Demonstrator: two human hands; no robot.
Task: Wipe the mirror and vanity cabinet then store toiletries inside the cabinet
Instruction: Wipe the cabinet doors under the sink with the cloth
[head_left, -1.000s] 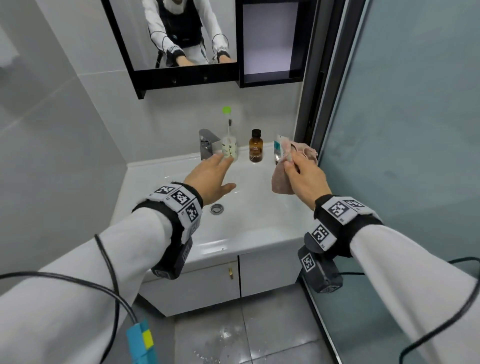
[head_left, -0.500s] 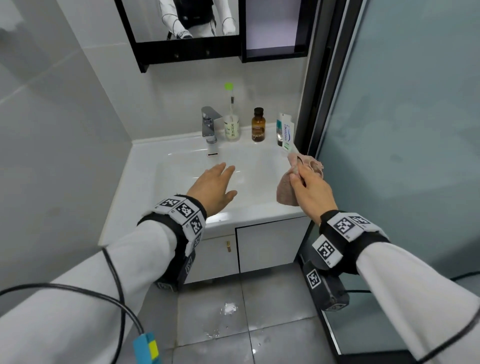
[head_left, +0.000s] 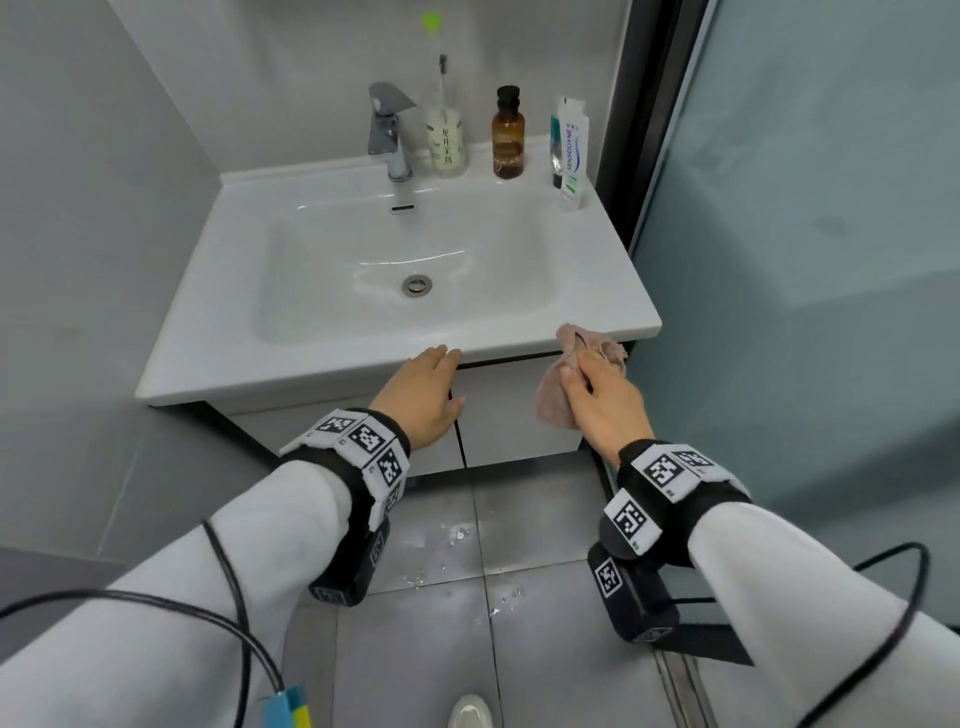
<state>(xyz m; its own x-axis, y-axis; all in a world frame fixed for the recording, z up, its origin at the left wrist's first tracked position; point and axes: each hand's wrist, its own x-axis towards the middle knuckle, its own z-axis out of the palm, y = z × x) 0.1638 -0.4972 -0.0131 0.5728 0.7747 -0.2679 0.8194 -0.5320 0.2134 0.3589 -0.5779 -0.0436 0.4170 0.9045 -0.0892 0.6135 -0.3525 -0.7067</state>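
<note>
My right hand grips a crumpled pink cloth in front of the vanity cabinet's right door, just below the white basin's front rim. Beside it, my left hand is open, its straight fingers reaching the rim above the seam between the doors. On the back ledge stand a cup with a toothbrush, a brown bottle and a toothpaste tube. The mirror is out of view.
A chrome faucet rises behind the basin, whose drain sits mid-bowl. A frosted glass partition with a dark frame closes off the right. Grey tile wall on the left. Wet spots on the floor tiles.
The view has dropped from the mirror to the vanity front. Both hands have come down from over the basin to the cabinet doors, the right one still holding the cloth.
</note>
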